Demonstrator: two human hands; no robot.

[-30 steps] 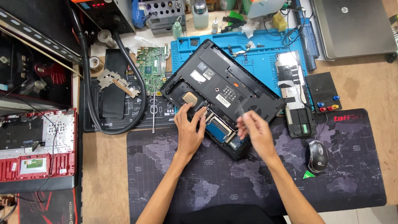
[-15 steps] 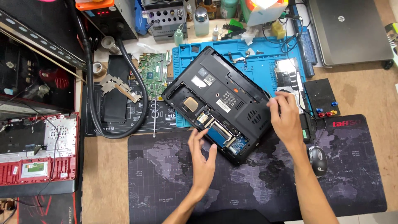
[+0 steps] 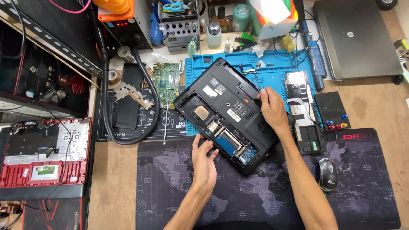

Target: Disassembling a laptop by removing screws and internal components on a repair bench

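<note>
I steady the laptop (image 3: 232, 115) upside down: left hand (image 3: 203, 162) flat against its near edge, right hand (image 3: 272, 108) pressing its base, neither hand clenched.

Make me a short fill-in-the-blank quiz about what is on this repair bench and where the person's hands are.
1. Both hands touch the upturned black ____, which lies open-bottomed across two mats.
2. The right hand rests on its far edge, over the ____-coloured mat.
3. The left hand is at its near edge, over the dark mat printed with a world ____.
4. The computer mouse lies nearer the ____ hand.

Missing words: laptop; blue; map; right
</note>
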